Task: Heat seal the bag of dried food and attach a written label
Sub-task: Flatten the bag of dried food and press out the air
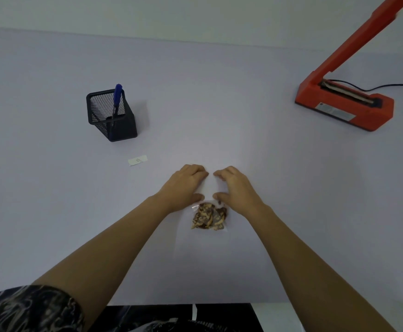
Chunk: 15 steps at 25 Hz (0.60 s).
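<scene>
Bag of dried food (209, 216) sat at 6 o'clock on the worktop (219, 92), left hand (186, 185) and right hand (237, 188) pinching its clear top. Tilt it toward the 2 o'clock sealer (344, 104) and pieces could've spilled.

A dark, swirl-patterned sleeve (28, 307) covered the person's left upper arm; matching dark printed fabric (171, 319) showed below the near edge of the table (219, 92).
</scene>
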Each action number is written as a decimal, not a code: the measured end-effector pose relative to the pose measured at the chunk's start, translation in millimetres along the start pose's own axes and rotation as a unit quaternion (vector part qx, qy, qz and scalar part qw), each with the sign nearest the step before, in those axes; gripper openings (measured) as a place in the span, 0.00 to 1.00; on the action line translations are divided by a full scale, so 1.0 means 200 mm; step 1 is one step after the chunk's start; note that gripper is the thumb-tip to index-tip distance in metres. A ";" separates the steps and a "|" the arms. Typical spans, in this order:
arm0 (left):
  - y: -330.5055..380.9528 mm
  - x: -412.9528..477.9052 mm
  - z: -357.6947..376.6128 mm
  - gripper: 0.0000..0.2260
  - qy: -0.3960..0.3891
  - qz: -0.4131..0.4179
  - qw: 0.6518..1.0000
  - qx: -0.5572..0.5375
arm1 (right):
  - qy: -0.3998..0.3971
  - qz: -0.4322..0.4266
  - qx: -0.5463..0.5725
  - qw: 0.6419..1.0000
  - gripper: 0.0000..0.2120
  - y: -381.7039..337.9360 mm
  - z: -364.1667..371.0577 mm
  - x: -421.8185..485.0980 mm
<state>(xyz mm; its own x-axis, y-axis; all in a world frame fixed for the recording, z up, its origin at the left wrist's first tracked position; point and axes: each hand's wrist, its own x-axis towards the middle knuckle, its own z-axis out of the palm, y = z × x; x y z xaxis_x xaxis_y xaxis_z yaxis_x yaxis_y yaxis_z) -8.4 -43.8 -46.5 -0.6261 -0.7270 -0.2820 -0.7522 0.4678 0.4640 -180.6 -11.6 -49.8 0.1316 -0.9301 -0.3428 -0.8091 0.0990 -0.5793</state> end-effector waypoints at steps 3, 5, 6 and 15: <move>-0.01 0.03 -0.02 0.33 -0.016 -0.006 1.000 0.011 | -0.007 0.012 -0.006 1.000 0.37 0.00 -0.01 0.01; -0.03 0.03 -0.02 0.34 -0.010 -0.012 1.000 -0.004 | 0.004 0.007 0.004 1.000 0.39 0.01 -0.01 -0.01; -0.04 0.01 -0.01 0.32 0.004 -0.010 1.000 -0.020 | 0.020 -0.003 0.016 1.000 0.37 0.01 0.00 -0.02; -0.06 -0.07 0.10 0.11 0.079 0.084 0.992 -0.051 | 0.035 -0.099 0.017 0.994 0.08 0.05 0.05 -0.06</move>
<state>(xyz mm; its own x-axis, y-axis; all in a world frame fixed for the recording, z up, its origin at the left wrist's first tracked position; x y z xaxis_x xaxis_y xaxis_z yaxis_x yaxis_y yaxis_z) 5.1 -28.5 -65.6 -0.6940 -0.7173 -0.0618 -0.6105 0.5409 0.5786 -184.7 4.5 -59.9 0.2449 -0.9549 -0.1677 -0.7512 -0.0776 -0.6555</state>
